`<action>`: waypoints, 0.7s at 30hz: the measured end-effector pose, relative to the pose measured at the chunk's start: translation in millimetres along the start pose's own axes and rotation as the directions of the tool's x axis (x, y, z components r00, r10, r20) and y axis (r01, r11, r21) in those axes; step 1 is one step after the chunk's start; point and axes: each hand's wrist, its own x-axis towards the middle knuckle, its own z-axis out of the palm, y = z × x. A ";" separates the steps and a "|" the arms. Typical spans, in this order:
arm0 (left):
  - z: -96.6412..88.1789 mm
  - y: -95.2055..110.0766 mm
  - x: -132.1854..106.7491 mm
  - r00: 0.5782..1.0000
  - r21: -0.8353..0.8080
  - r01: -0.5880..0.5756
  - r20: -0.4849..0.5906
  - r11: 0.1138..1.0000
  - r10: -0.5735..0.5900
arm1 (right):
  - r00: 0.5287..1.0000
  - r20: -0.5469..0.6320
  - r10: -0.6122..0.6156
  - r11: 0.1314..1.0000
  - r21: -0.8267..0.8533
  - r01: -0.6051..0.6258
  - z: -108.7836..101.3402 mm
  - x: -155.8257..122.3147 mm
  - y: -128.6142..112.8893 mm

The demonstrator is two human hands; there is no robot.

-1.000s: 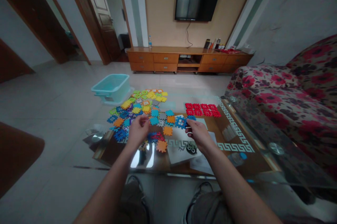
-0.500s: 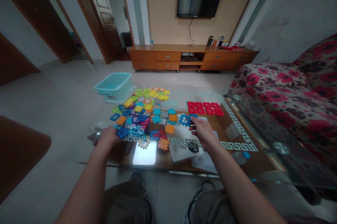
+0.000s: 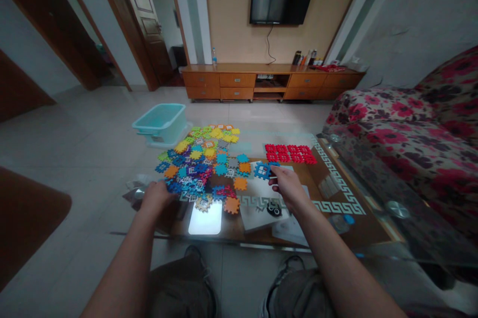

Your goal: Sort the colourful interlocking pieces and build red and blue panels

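My right hand (image 3: 287, 184) is closed on a blue interlocking tile (image 3: 262, 171) with a white window-like grid. More blue shows behind it by my fingertips; I cannot tell whether that is a second tile. It is held over the glass table, above a pale flat box. At the left edge of a heap of mixed interlocking tiles (image 3: 196, 168) is my left hand (image 3: 157, 195), touching or nearly touching the dark blue tiles (image 3: 174, 186). Its fingertips are hidden from this angle. Orange tiles (image 3: 232, 204) lie on the heap's near right side.
Red tiles (image 3: 288, 153) lie in neat rows at the table's far right. A turquoise plastic bin (image 3: 160, 126) stands beyond the heap on the left. Under the glass are a white box (image 3: 257, 216) and a bottle with a blue cap (image 3: 348, 219). A flowered sofa (image 3: 407, 144) borders the right.
My left hand has shifted slightly right and toward me at the heap's edge. My right hand stays almost in place with the blue tile.
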 end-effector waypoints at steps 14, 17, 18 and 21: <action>-11.9 15.3 -8.5 0.999 -0.155 0.008 -0.048 0.988 -0.016 | 1.000 -0.013 -0.012 1.000 -0.012 0.012 -0.1 0.6 1.2; -21.9 28.0 -15.5 0.989 -0.101 -0.010 -0.150 0.995 -0.006 | 0.999 -0.014 -0.030 0.999 -0.016 0.030 -0.1 1.2 2.7; -24.8 33.2 -18.1 0.983 -0.098 -0.022 -0.185 0.995 0.004 | 0.999 -0.017 -0.034 0.999 -0.016 0.034 0.0 1.3 3.1; -28.3 50.5 -24.9 0.968 -0.189 -0.090 -0.249 0.978 0.041 | 0.999 -0.027 -0.034 0.999 -0.015 0.034 0.8 1.6 3.7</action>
